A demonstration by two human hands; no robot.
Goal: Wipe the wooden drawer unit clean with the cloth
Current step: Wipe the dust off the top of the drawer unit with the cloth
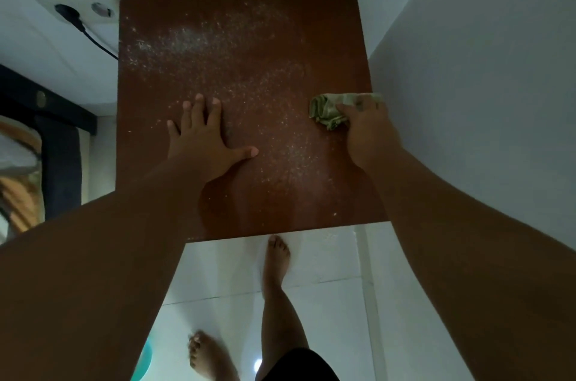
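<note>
The brown wooden top of the drawer unit (249,37) fills the middle of the view, sprinkled with pale dust and crumbs across its centre and back left. My left hand (205,137) lies flat on it with fingers spread, holding nothing. At the right edge of the top, my right hand (367,128) grips a crumpled green cloth (327,111) and presses it on the wood. The drawers below are hidden.
White walls close in behind and on the right of the unit. A wall socket (84,11) with a black plug and cable sits at the back left. Dark furniture (59,147) stands to the left. My bare feet are on white floor tiles (224,271).
</note>
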